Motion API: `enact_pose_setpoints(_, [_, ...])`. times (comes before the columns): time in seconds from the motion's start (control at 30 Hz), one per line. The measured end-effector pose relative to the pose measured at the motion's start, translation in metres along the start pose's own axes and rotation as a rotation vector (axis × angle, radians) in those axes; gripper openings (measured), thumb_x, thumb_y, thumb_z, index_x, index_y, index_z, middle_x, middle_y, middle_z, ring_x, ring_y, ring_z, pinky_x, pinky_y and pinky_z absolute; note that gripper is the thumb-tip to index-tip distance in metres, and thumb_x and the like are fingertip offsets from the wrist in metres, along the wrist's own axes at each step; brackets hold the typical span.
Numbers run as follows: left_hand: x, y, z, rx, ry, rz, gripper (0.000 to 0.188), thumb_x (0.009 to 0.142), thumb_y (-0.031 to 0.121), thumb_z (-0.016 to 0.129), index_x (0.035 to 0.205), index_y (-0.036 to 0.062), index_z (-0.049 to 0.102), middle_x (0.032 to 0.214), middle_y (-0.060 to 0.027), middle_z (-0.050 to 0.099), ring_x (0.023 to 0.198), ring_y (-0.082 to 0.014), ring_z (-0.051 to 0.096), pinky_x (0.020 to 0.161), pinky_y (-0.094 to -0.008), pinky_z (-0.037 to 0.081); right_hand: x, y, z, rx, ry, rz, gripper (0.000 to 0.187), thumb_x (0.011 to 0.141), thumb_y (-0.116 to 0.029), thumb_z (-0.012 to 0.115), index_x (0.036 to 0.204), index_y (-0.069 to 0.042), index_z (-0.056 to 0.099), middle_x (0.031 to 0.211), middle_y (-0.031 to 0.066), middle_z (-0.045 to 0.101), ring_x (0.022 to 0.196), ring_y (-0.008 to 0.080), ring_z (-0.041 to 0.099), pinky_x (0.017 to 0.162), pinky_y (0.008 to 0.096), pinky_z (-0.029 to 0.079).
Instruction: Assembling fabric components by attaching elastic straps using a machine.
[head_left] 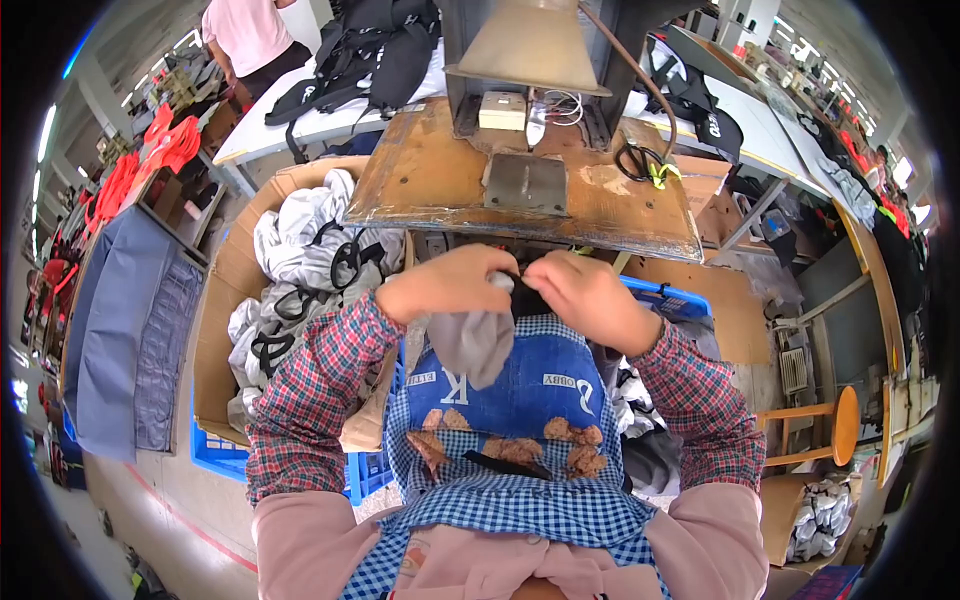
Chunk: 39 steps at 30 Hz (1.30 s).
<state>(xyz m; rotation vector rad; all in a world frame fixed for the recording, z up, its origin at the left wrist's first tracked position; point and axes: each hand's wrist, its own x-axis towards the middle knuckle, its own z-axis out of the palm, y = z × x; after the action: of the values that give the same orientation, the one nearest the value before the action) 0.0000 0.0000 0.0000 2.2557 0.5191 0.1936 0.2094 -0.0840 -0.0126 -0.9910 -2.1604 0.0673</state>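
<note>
wooden board: looming large, just beyond the action.
cardboard box: off left, heaped with grey bundles.
grey cloth: here it hangs, over the blue apron; looks light, soft, limp, hardly fragile or slippery; best taken at its bunched top.
grip: left hand clamps that top in its fingers; right hand curls fingertips just beside; what they pinch, i can't tell.

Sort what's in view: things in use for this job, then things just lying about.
Likely in use:
grey cloth, in the left hand
similar cloths in the cardboard box

Probably just lying about:
black bundles on the white table
red cloths
wooden chair
</note>
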Motion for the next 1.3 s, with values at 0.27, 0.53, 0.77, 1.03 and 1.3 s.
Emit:
enact_pose_setpoints(0.27, [0.039,-0.019,-0.027,-0.529,0.224,-0.176,0.032,0.072,0.012,0.057,0.099,-0.0048,0.062,0.082,-0.0007,0.061,0.073,-0.0085,0.054,0.065,-0.0227,0.044,0.021,0.044,0.001,0.204,0.185,0.247,0.009,0.088,-0.008,0.061,0.092,0.001,0.060,0.077,0.0166,0.062,0.066,0.0315,0.063,0.060,0.0361,0.049])
enact_pose_setpoints(0.53, [0.072,-0.085,-0.060,-0.582,0.117,0.100,0.014,0.078,0.006,0.058,0.091,0.0039,0.058,0.086,0.0001,0.054,0.079,-0.0092,0.050,0.072,-0.0214,0.043,0.045,0.088,0.009,0.292,0.175,0.420,0.017,0.095,-0.014,0.058,0.096,0.002,0.061,0.067,0.0055,0.062,0.065,0.0099,0.062,0.062,0.0246,0.051])
enact_pose_setpoints(0.77, [0.088,-0.094,-0.075,-0.472,0.088,0.282,0.020,0.081,-0.003,0.058,0.098,0.0080,0.055,0.095,0.0001,0.052,0.090,-0.0090,0.048,0.083,-0.0225,0.042,0.062,0.124,0.017,0.378,0.210,0.490,0.019,0.096,-0.016,0.057,0.098,0.003,0.061,0.073,0.0046,0.063,0.068,0.0103,0.062,0.063,0.0246,0.051])
enact_pose_setpoints(1.03, [0.100,-0.098,-0.083,-0.528,0.173,0.187,0.018,0.084,-0.003,0.056,0.097,0.0098,0.056,0.095,0.0025,0.052,0.086,-0.0057,0.048,0.079,-0.0199,0.041,0.077,0.143,0.017,0.354,0.212,0.465,0.020,0.096,-0.016,0.057,0.099,0.003,0.061,0.074,0.0038,0.062,0.067,0.0090,0.061,0.060,0.0242,0.051])
enact_pose_setpoints(1.3, [0.107,-0.093,-0.090,-0.708,0.175,0.094,0.011,0.089,0.015,0.055,0.080,0.0087,0.056,0.084,0.0019,0.055,0.079,-0.0062,0.052,0.074,-0.0224,0.045,0.082,0.147,0.016,0.361,0.215,0.494,0.021,0.096,-0.017,0.058,0.100,0.003,0.061,0.076,0.0046,0.063,0.069,0.0095,0.062,0.062,0.0239,0.051])
